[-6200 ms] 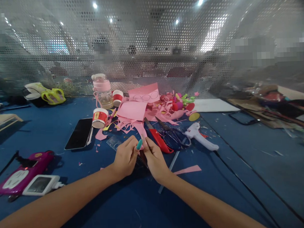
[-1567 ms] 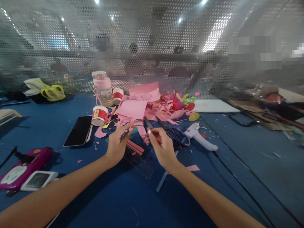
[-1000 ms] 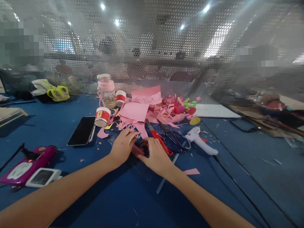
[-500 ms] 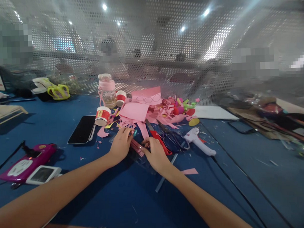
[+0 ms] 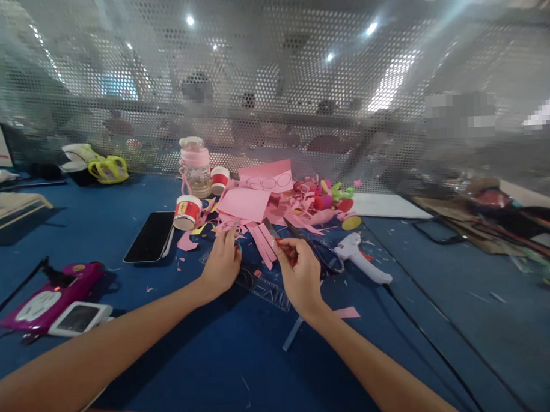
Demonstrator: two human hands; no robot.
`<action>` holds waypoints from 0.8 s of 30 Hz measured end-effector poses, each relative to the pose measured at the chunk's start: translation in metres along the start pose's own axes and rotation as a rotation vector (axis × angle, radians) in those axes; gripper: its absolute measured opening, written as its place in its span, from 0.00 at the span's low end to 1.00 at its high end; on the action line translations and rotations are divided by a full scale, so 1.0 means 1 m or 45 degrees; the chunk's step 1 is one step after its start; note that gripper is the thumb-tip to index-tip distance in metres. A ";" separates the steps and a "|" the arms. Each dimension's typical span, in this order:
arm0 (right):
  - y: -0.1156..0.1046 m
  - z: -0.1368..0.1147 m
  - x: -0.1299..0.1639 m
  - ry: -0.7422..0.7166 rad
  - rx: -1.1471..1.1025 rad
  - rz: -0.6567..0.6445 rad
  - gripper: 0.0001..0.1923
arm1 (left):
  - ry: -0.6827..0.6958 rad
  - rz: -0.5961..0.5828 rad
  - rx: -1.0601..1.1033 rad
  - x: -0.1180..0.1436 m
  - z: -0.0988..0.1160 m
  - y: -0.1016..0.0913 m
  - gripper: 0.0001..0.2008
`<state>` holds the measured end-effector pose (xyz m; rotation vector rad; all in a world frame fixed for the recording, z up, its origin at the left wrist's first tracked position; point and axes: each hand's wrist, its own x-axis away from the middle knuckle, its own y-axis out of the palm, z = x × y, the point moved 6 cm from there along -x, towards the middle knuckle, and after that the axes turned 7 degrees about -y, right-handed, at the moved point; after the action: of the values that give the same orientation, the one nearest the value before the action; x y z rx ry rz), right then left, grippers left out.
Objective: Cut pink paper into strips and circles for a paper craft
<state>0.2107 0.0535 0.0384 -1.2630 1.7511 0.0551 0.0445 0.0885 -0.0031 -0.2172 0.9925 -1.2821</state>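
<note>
My left hand (image 5: pixel 223 265) rests on the blue table, pinching a small teal object (image 5: pixel 238 246) at its fingertips beside several cut pink paper strips (image 5: pixel 264 245). My right hand (image 5: pixel 301 276) is curled around a red utility knife (image 5: pixel 283 244), whose blade end (image 5: pixel 270 228) pokes out toward the pink paper pile (image 5: pixel 245 204). A clear plastic ruler (image 5: pixel 264 284) lies flat between and just below both hands. Dark scissors (image 5: pixel 324 255) lie just right of my right hand.
A black phone (image 5: pixel 152 235), red-and-white paper cups (image 5: pixel 186 212), a pink-lidded bottle (image 5: pixel 195 166) and a white glue gun (image 5: pixel 362 257) with its cable surround the pile. A pink gadget (image 5: pixel 48 295) and white device (image 5: pixel 78 318) lie left. A perforated metal screen (image 5: pixel 298 109) stands behind.
Both hands lifted off the pink strips, which now lie fanned beside the ruler. My right hand rose a little and closed on the red knife; my left hand drew slightly left.
</note>
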 end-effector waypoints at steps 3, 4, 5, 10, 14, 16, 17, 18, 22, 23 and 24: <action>0.003 0.006 0.002 0.133 -0.140 0.022 0.07 | -0.039 -0.017 0.168 0.001 0.004 -0.006 0.20; 0.004 0.008 0.003 0.161 -0.173 0.019 0.08 | -0.058 -0.056 0.273 0.002 0.007 -0.007 0.19; 0.005 0.009 0.003 0.187 -0.207 0.013 0.08 | -0.097 -0.100 0.402 0.003 0.009 -0.007 0.18; 0.015 0.010 0.006 0.253 -0.419 -0.081 0.06 | -0.333 -0.370 1.104 0.013 0.023 0.007 0.29; 0.022 0.006 0.010 0.210 -0.485 -0.168 0.04 | -0.342 -0.365 1.259 0.014 0.027 0.006 0.37; 0.023 0.004 0.011 0.209 -0.480 -0.181 0.04 | -0.344 -0.299 1.239 0.011 0.024 0.002 0.36; 0.023 0.004 0.012 0.210 -0.481 -0.179 0.04 | -0.335 -0.264 1.216 0.009 0.022 -0.001 0.33; 0.023 0.003 0.012 0.210 -0.481 -0.176 0.05 | -0.324 -0.232 1.185 0.008 0.021 -0.003 0.29; 0.019 0.001 0.010 0.190 -0.426 -0.166 0.07 | -0.355 -0.159 1.082 0.005 0.018 -0.007 0.09; 0.018 0.000 0.010 0.182 -0.391 -0.173 0.07 | -0.391 -0.134 1.081 0.004 0.016 -0.008 0.07; 0.017 0.000 0.009 0.175 -0.346 -0.181 0.07 | -0.432 -0.102 1.090 0.004 0.014 -0.009 0.07</action>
<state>0.1973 0.0552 0.0242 -1.6193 1.8089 0.1306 0.0486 0.0772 0.0089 0.1889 0.0989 -1.5695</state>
